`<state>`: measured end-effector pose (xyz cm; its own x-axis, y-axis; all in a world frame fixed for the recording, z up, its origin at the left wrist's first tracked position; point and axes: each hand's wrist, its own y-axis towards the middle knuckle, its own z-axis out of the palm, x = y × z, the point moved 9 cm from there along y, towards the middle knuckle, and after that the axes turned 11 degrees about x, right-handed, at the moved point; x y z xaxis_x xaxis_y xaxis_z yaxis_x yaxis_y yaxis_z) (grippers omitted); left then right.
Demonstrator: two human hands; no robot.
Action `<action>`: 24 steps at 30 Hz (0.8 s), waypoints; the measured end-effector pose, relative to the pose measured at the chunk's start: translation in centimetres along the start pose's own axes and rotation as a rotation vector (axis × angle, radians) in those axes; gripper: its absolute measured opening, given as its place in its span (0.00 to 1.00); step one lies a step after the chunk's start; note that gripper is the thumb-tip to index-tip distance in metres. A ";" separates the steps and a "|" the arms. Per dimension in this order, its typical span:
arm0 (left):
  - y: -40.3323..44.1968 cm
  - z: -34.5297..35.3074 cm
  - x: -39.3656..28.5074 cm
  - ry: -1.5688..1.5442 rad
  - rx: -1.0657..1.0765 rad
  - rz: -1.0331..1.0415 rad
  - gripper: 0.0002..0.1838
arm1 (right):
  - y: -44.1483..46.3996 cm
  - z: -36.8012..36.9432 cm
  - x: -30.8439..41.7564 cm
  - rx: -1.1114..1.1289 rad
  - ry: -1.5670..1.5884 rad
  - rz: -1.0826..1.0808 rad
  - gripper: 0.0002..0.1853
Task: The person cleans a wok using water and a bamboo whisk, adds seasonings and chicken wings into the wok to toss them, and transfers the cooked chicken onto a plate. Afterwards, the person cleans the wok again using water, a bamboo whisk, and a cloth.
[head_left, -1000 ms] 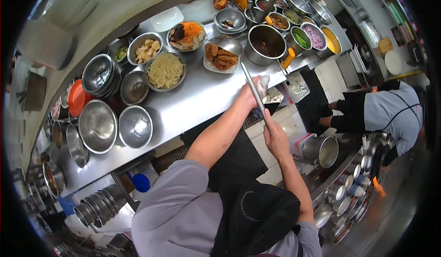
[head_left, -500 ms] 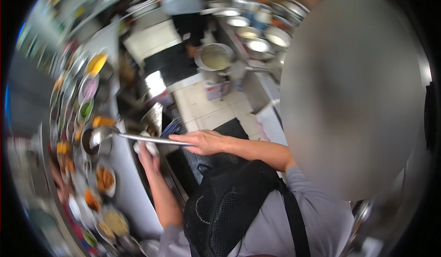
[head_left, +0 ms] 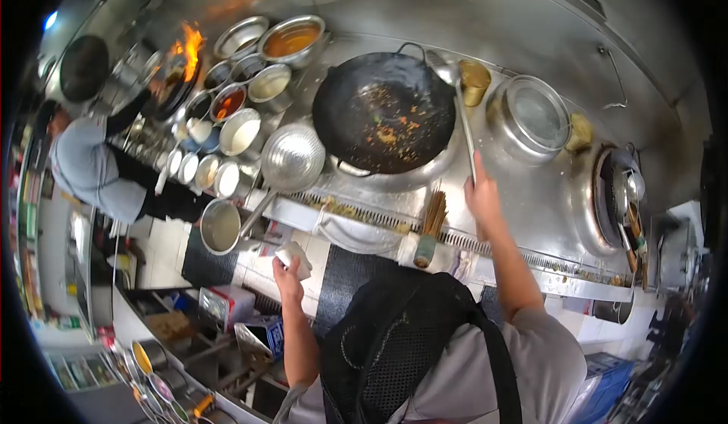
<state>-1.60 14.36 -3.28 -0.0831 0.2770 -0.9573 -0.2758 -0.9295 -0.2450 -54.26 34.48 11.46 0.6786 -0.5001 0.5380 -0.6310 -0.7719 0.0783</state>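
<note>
My right hand (head_left: 482, 197) is closed round the handle of a metal ladle (head_left: 465, 125). The ladle's bowl is at the far right rim of a black wok (head_left: 341, 113); whether they touch I cannot tell. Browned food bits (head_left: 390, 132) are scattered inside the wok. Lower left, my left hand (head_left: 288, 281) grips a folded white cloth (head_left: 293, 255) in front of the stove edge. A perforated strainer (head_left: 293, 157) lies left of the wok, its handle reaching over a metal pot (head_left: 221, 227). A bamboo wok brush (head_left: 431, 231) stands at the front ledge.
Bowls of sauce (head_left: 290, 40) and seasonings line the left of the stove. A lidded pot (head_left: 535, 117) and another wok (head_left: 610, 197) are on the right. Far left, a co-worker (head_left: 98, 159) stands by a flaming wok (head_left: 182, 83). Boxes (head_left: 227, 306) lie below.
My view has swung from the ingredient counter to the stove. The ladle, earlier held out over the counter's containers, is now at the wok. The cloth remains in my left hand.
</note>
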 end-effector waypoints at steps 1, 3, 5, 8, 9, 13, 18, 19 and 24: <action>2.2 1.4 -1.2 0.031 0.067 0.013 0.22 | 4.1 -1.1 -2.1 0.024 -0.051 0.082 0.34; 7.5 3.3 -2.3 0.136 0.097 0.034 0.21 | 12.4 -3.2 -5.4 -0.004 -0.116 0.214 0.30; 11.3 3.1 0.3 0.232 0.191 -0.034 0.21 | 19.5 -2.9 -8.1 0.072 -0.149 0.241 0.21; 13.4 4.7 0.9 0.369 0.319 -0.089 0.23 | 24.1 -3.0 -10.9 0.288 0.221 0.397 0.13; 14.0 4.9 1.1 0.498 0.335 -0.141 0.24 | 23.9 -1.8 -11.2 0.368 0.618 0.536 0.10; 15.4 5.6 0.0 0.634 0.447 -0.061 0.31 | 15.6 -4.8 -10.3 0.036 0.071 0.265 0.28; 17.0 4.0 -0.5 0.756 0.526 -0.069 0.49 | 5.3 -8.5 -13.5 -0.183 -0.165 0.409 0.34; 17.2 3.9 -1.8 0.813 0.531 -0.046 0.51 | 4.2 -9.1 -14.6 -0.159 -0.206 0.551 0.35; 19.4 7.8 -8.5 0.866 0.496 0.164 0.45 | 2.1 -8.6 -23.2 -0.263 -0.318 0.554 0.27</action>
<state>-13.69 -4.13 1.34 0.5135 -0.3011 -0.8035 -0.7070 -0.6792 -0.1973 -74.57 47.90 6.39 0.2819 -0.9151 0.2884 -0.9594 -0.2686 0.0857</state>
